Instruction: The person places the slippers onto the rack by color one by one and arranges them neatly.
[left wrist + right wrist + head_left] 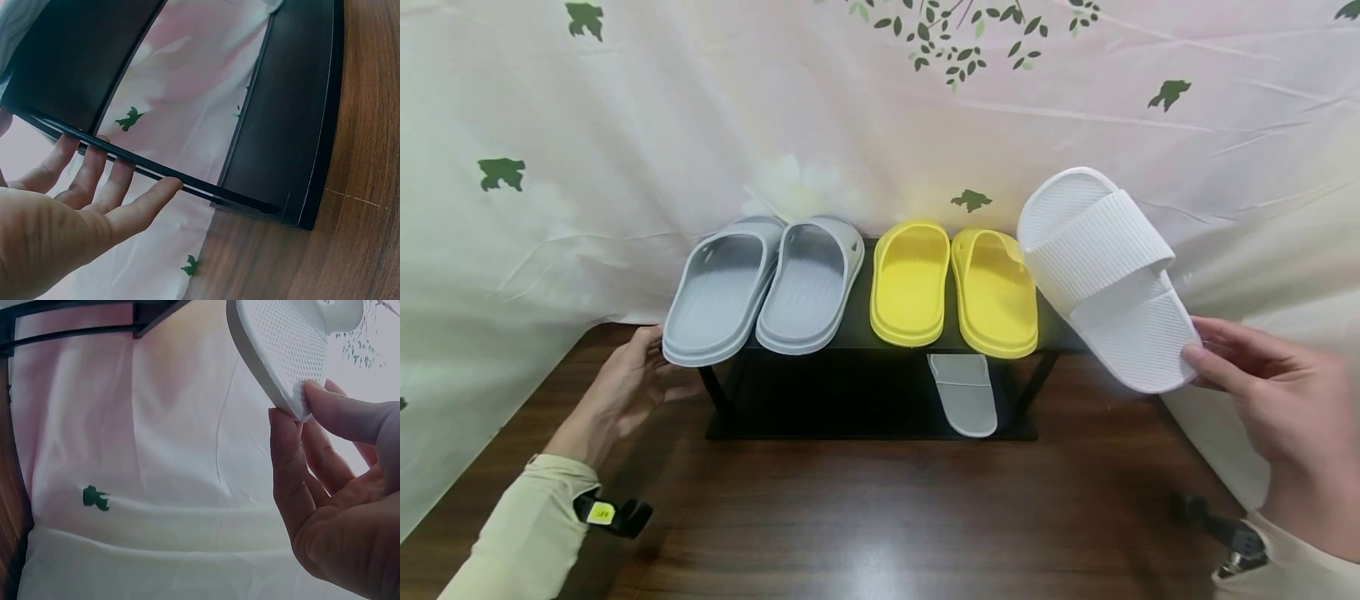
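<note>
A white slide sandal [1105, 283] is in the air at the right, its heel pinched between thumb and fingers of my right hand [1277, 392]. In the right wrist view the sandal [281, 356] shows only partly. My left hand [621, 383] is at the left end of the black shoe rack [857, 321]; in the left wrist view its fairly straight fingers [119, 181] touch the side bar. On the top shelf stand two grey clogs [718, 292] and two yellow clogs [910, 283]. Another pale slide sandal [966, 396] lies on the lower shelf.
The rack stands on a dark wooden tabletop [850, 517]. Behind it hangs a pale cloth [700, 125] with green leaf prints, which also comes down along both sides.
</note>
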A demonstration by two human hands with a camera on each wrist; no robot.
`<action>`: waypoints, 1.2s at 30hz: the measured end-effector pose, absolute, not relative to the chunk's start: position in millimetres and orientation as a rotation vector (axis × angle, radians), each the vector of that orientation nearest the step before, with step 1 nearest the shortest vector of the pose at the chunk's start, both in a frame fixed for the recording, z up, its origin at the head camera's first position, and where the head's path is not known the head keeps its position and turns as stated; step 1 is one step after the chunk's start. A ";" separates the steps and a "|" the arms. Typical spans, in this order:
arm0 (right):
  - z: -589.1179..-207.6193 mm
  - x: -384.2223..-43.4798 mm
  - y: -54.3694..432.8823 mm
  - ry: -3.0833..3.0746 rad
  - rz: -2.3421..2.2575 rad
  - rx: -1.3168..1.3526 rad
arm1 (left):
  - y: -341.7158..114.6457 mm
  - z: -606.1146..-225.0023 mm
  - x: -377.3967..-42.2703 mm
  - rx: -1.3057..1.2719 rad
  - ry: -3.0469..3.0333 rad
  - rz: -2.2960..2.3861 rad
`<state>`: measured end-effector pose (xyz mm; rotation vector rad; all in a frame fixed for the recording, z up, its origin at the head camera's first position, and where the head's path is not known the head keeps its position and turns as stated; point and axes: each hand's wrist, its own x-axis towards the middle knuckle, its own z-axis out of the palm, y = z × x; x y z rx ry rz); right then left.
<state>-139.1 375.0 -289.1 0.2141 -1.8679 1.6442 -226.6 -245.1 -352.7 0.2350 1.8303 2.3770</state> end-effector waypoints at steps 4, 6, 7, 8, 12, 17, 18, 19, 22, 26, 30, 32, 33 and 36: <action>-289.2 -138.1 365.5 -2.006 1.509 0.199 | -245.0 -353.5 -226.6 0.234 1.829 2.381; -290.4 -138.7 360.6 -2.046 1.478 0.226 | -244.8 -353.8 -226.8 0.239 1.823 2.382; -291.0 -139.0 358.1 -2.049 1.488 0.249 | -244.8 -353.8 -226.7 0.240 1.821 2.383; -291.5 -139.3 355.9 -2.044 1.510 0.271 | -244.9 -353.7 -226.6 0.241 1.816 2.384; -291.2 -139.0 349.7 -2.037 1.588 0.299 | -245.0 -353.6 -226.6 0.246 1.816 2.381; -287.2 -137.0 343.5 -2.134 1.474 0.261 | -245.1 -352.7 -227.4 0.249 1.820 2.380; -286.5 -136.8 342.0 -2.143 1.468 0.265 | -245.1 -352.5 -227.5 0.248 1.821 2.379; -285.8 -136.8 340.3 -2.152 1.461 0.275 | -244.9 -352.3 -227.6 0.245 1.822 2.378; -284.9 -136.9 334.7 -2.132 1.552 0.323 | -244.2 -352.2 -228.1 0.237 1.836 2.371; -285.5 -137.9 326.3 -2.126 1.654 0.404 | -243.5 -352.3 -228.2 0.230 1.851 2.365; -287.0 -138.9 319.6 -2.251 1.485 0.484 | -243.4 -352.0 -228.0 0.232 1.851 2.370; -288.0 -139.1 316.4 -2.332 1.351 0.498 | -243.4 -351.8 -227.9 0.231 1.852 2.371; -288.6 -139.3 314.5 -2.368 1.291 0.504 | -243.4 -351.7 -227.8 0.229 1.853 2.372; -291.1 -140.0 308.8 -2.429 1.244 0.505 | -243.6 -351.7 -227.2 0.221 1.853 2.373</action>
